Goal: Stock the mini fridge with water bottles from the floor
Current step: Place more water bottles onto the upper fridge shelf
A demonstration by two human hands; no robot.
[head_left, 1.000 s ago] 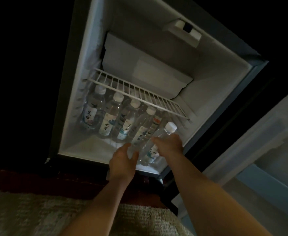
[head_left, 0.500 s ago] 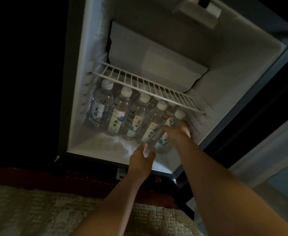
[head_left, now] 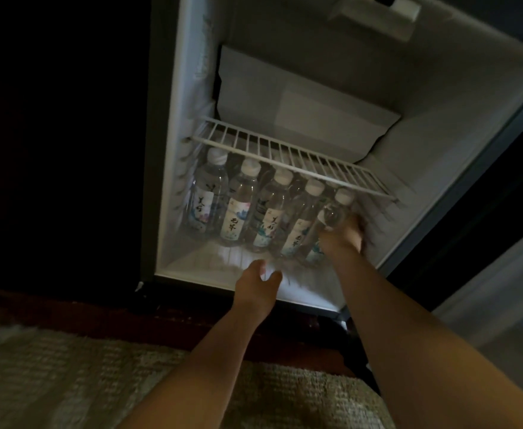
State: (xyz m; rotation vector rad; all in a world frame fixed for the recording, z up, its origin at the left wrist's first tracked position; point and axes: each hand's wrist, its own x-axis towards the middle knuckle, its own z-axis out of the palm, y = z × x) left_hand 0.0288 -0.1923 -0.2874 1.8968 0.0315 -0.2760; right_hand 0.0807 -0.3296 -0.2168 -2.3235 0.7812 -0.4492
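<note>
My right hand [head_left: 343, 235] is wrapped around the fifth water bottle [head_left: 331, 221], the rightmost one in the row on the mini fridge [head_left: 458, 125] floor, under the wire shelf [head_left: 291, 161]. It sits tilted, cap leaning toward the shelf edge, base close to the front lip. My left hand [head_left: 258, 284] is empty, fingers loosely spread, hovering just over the front lip and touching nothing.

The four other bottles [head_left: 235, 209] stand upright, packed side by side from the left wall, touching or nearly so.

Risks:
- The fifth bottle is not yet upright. If I let go now I think it tips, either into its neighbour or out over the lip onto the floor.
- The row is tight. Pushing the fifth in sideways could knock the fourth and domino the rest toward the left wall.
- The cap is just under the front bar of the wire shelf. Lifting while straightening could catch it and jolt the shelf.
- There is little room between this bottle and the right wall, so my knuckles may scrape or jam as I pull out.
- The light is dim and this bottle's base is hidden by my hand, so I cannot tell if it sits flat.

The carpet [head_left: 68, 382] in front shows no more bottles in view.
</note>
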